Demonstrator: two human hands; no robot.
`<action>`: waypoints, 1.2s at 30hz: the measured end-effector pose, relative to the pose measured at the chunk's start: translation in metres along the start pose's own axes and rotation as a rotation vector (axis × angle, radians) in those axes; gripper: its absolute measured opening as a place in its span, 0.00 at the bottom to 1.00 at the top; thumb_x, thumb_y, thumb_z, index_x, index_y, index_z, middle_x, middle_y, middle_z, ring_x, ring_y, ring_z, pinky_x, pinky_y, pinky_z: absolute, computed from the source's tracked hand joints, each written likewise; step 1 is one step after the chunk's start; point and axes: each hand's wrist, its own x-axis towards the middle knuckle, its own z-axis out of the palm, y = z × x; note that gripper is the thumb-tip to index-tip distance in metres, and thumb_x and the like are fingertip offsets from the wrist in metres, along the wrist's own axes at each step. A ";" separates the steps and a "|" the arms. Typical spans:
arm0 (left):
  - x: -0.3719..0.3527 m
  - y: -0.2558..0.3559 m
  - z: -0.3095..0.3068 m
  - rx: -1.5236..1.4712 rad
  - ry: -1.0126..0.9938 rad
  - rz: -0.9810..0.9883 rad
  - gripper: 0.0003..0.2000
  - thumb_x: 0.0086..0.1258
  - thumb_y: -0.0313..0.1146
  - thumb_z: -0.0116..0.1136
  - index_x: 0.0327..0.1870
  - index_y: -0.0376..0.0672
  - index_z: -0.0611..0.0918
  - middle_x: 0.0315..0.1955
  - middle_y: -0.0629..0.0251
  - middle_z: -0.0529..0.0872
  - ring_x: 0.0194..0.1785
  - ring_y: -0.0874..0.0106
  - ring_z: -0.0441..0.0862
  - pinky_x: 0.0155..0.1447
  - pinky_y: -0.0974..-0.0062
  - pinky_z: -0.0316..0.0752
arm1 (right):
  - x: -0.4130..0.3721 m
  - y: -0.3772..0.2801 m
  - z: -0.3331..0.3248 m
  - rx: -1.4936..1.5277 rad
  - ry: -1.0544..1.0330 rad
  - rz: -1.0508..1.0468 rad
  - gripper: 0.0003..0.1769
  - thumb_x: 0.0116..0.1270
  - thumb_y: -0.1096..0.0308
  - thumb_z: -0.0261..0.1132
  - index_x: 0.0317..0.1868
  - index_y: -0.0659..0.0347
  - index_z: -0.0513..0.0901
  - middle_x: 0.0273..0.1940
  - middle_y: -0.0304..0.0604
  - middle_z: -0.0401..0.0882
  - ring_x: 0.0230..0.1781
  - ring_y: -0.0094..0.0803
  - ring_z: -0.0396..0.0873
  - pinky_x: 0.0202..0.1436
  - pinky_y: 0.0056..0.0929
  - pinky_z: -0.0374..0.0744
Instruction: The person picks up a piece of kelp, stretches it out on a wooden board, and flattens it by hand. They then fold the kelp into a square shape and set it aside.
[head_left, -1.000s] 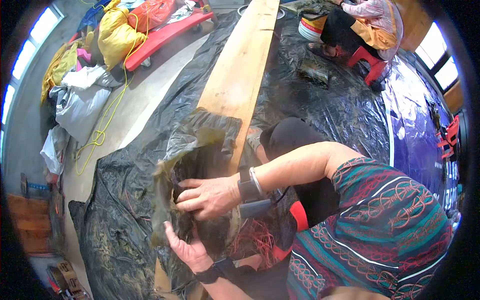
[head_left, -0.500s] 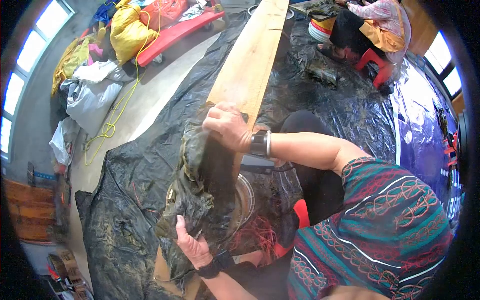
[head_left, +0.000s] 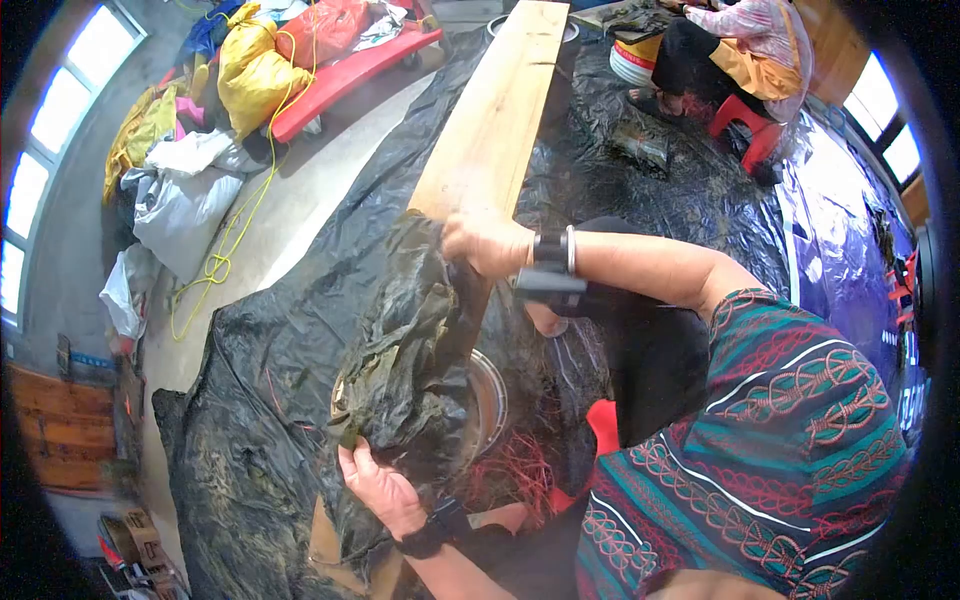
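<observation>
middle of the frame: one floppy, wrinkly sheet, two hands on it

head view: the dark sheet (head_left: 405, 345) is bunched just left of center, with the wooden board (head_left: 490, 130) running from it to the top of the frame and black plastic sheeting (head_left: 255, 375) underneath. left hand (head_left: 383, 490), lower middle, has thumb and fingers pinched together on the sheet's lower edge. right hand (head_left: 488, 244), above center, is curled by its upper edge, but it's blurry and i can't tell what it's clamped on. round tub rim (head_left: 492, 400) pokes out just right of the sheet.

handling-wise, i'd guess light, soft and leathery, maybe a bit slick, and thin enough to tear if yanked. i'd hold it near both ends, thumb flat against fingers.
</observation>
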 end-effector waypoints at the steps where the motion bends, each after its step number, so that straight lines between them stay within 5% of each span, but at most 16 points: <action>1: 0.001 -0.001 -0.003 0.014 -0.003 -0.005 0.13 0.76 0.32 0.56 0.57 0.37 0.80 0.49 0.67 0.83 0.48 0.75 0.77 0.57 0.77 0.70 | 0.007 -0.005 -0.005 0.004 -0.008 -0.002 0.09 0.50 0.72 0.67 0.33 0.46 0.85 0.40 0.37 0.81 0.49 0.44 0.79 0.55 0.48 0.75; 3: 0.000 -0.002 -0.005 0.036 0.011 -0.020 0.13 0.77 0.31 0.55 0.57 0.36 0.79 0.49 0.67 0.83 0.49 0.75 0.77 0.58 0.76 0.70 | 0.019 -0.017 -0.018 0.366 0.169 0.179 0.07 0.54 0.72 0.64 0.32 0.49 0.86 0.41 0.41 0.82 0.46 0.47 0.81 0.49 0.48 0.78; 5: -0.002 -0.001 -0.001 0.223 0.011 0.015 0.17 0.77 0.23 0.51 0.65 0.34 0.74 0.54 0.63 0.82 0.54 0.71 0.79 0.63 0.72 0.72 | 0.021 -0.032 -0.020 0.324 0.224 0.118 0.05 0.56 0.68 0.66 0.35 0.50 0.86 0.39 0.44 0.82 0.44 0.47 0.82 0.46 0.46 0.79; 7: -0.003 -0.007 0.002 0.521 0.143 0.220 0.25 0.74 0.27 0.57 0.70 0.35 0.68 0.57 0.56 0.78 0.59 0.62 0.77 0.67 0.65 0.69 | 0.020 -0.054 -0.011 0.170 0.114 0.168 0.08 0.57 0.66 0.67 0.39 0.51 0.85 0.40 0.45 0.81 0.46 0.47 0.81 0.47 0.48 0.78; 9: -0.011 0.002 0.016 1.258 0.317 0.702 0.29 0.69 0.33 0.65 0.70 0.37 0.70 0.58 0.52 0.76 0.63 0.55 0.73 0.68 0.56 0.67 | 0.021 -0.069 -0.006 0.090 0.150 0.094 0.12 0.56 0.65 0.70 0.42 0.51 0.83 0.40 0.41 0.79 0.45 0.44 0.79 0.48 0.43 0.77; 11: -0.014 0.009 0.019 1.501 0.115 0.902 0.35 0.57 0.43 0.74 0.68 0.45 0.75 0.58 0.54 0.75 0.64 0.53 0.70 0.68 0.52 0.65 | 0.027 -0.075 0.004 -0.160 0.180 -0.052 0.13 0.54 0.63 0.70 0.41 0.51 0.83 0.40 0.39 0.78 0.46 0.42 0.76 0.46 0.42 0.75; 15: -0.009 -0.008 0.035 1.462 -0.070 0.807 0.31 0.55 0.43 0.75 0.62 0.50 0.80 0.60 0.55 0.74 0.66 0.52 0.67 0.68 0.50 0.63 | 0.028 -0.080 0.017 -0.165 0.108 0.008 0.08 0.56 0.65 0.68 0.37 0.52 0.83 0.39 0.43 0.76 0.44 0.45 0.75 0.45 0.44 0.75; 17: -0.001 -0.019 0.032 1.449 -0.054 0.801 0.16 0.58 0.36 0.71 0.49 0.51 0.87 0.56 0.61 0.78 0.64 0.56 0.70 0.66 0.53 0.64 | 0.030 -0.084 0.016 -0.160 0.039 0.067 0.08 0.58 0.63 0.67 0.38 0.54 0.84 0.43 0.44 0.78 0.50 0.45 0.75 0.48 0.46 0.77; 21: -0.001 -0.015 0.023 1.251 0.120 0.826 0.08 0.58 0.28 0.66 0.38 0.51 0.87 0.46 0.69 0.82 0.57 0.62 0.76 0.61 0.57 0.67 | 0.031 -0.080 0.027 -0.114 0.081 0.014 0.11 0.60 0.62 0.67 0.43 0.53 0.85 0.44 0.44 0.79 0.51 0.47 0.76 0.51 0.46 0.79; 26: -0.014 0.012 -0.009 1.225 0.308 0.930 0.09 0.61 0.20 0.57 0.42 0.40 0.83 0.42 0.57 0.84 0.47 0.56 0.81 0.55 0.60 0.74 | 0.031 -0.076 0.029 -0.075 0.051 0.051 0.13 0.62 0.66 0.66 0.47 0.55 0.85 0.44 0.46 0.78 0.50 0.48 0.75 0.56 0.43 0.76; 32: -0.042 0.023 -0.057 0.875 0.380 0.482 0.10 0.72 0.23 0.52 0.51 0.33 0.80 0.44 0.56 0.84 0.48 0.64 0.81 0.58 0.66 0.75 | 0.028 -0.070 0.035 -0.087 0.145 0.023 0.11 0.61 0.65 0.66 0.44 0.55 0.83 0.42 0.47 0.76 0.49 0.48 0.74 0.52 0.47 0.76; 36: -0.055 0.003 -0.083 0.916 0.338 0.330 0.13 0.73 0.25 0.55 0.57 0.34 0.78 0.45 0.62 0.83 0.48 0.69 0.80 0.58 0.70 0.75 | 0.028 -0.068 0.040 -0.151 0.178 0.011 0.07 0.61 0.63 0.65 0.38 0.55 0.82 0.42 0.46 0.77 0.49 0.48 0.74 0.49 0.47 0.77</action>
